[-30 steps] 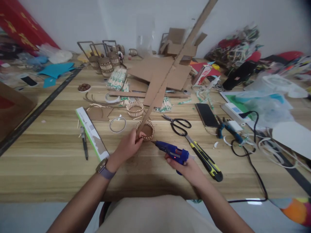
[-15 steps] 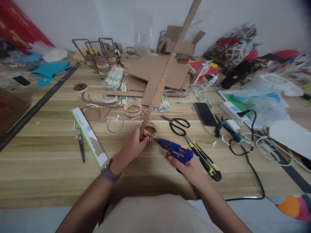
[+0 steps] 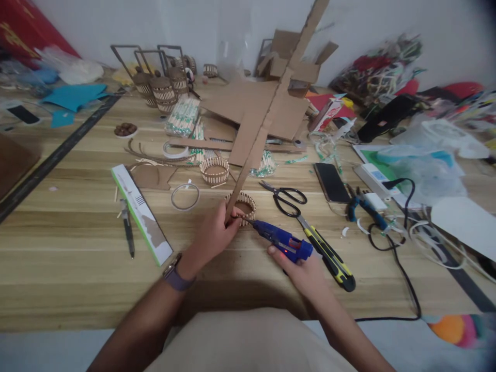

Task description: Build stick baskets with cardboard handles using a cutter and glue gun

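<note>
My left hand [image 3: 211,232] is closed on the lower end of a long cardboard strip [image 3: 267,116], which slants up to the right. Just beyond its fingertips sits a small round stick basket [image 3: 248,201], partly hidden by the fingers and strip. My right hand [image 3: 302,271] grips a blue glue gun [image 3: 284,240] with a red light lit on its side. The gun's nozzle points left and meets the left fingertips at the basket's near edge; whether it touches the strip is too small to tell. A second stick basket [image 3: 215,171] stands behind.
Scissors [image 3: 289,199] and a yellow-black cutter [image 3: 331,258] lie right of the glue gun. Farther right are a phone [image 3: 331,182], blue pliers [image 3: 366,212] and a black cable [image 3: 406,284]. A pen [image 3: 127,230] and white-green box [image 3: 143,214] lie left. Cardboard sheets [image 3: 232,103] cover the back.
The view has shifted slightly, so most things appear a little displaced. Both hands keep their holds, and the glue gun's nozzle remains by the left fingertips.
</note>
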`<act>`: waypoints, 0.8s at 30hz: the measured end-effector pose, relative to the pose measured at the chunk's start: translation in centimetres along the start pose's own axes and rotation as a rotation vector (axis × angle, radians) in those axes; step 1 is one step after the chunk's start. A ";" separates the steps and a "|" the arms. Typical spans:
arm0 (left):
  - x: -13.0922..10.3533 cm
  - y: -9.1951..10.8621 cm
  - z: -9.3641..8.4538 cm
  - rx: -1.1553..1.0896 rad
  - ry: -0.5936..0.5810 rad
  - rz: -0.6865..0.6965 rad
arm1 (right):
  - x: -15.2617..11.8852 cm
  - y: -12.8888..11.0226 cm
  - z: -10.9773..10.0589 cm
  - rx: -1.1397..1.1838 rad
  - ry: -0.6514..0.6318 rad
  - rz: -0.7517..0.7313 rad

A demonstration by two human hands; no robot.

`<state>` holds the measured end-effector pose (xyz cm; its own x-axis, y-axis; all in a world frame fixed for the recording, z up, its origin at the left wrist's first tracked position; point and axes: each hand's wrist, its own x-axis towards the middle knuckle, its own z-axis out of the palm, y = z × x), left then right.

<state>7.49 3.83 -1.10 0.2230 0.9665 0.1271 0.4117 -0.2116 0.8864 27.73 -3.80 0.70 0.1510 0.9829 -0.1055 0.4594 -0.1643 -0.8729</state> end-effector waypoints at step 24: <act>-0.1 0.2 -0.1 -0.003 -0.006 0.000 | 0.3 -0.7 -0.1 -0.099 -0.009 -0.069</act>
<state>7.40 3.72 -0.92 0.2281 0.9657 0.1243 0.4092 -0.2109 0.8877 27.49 -3.41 1.35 0.1087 0.9928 -0.0512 0.5531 -0.1032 -0.8267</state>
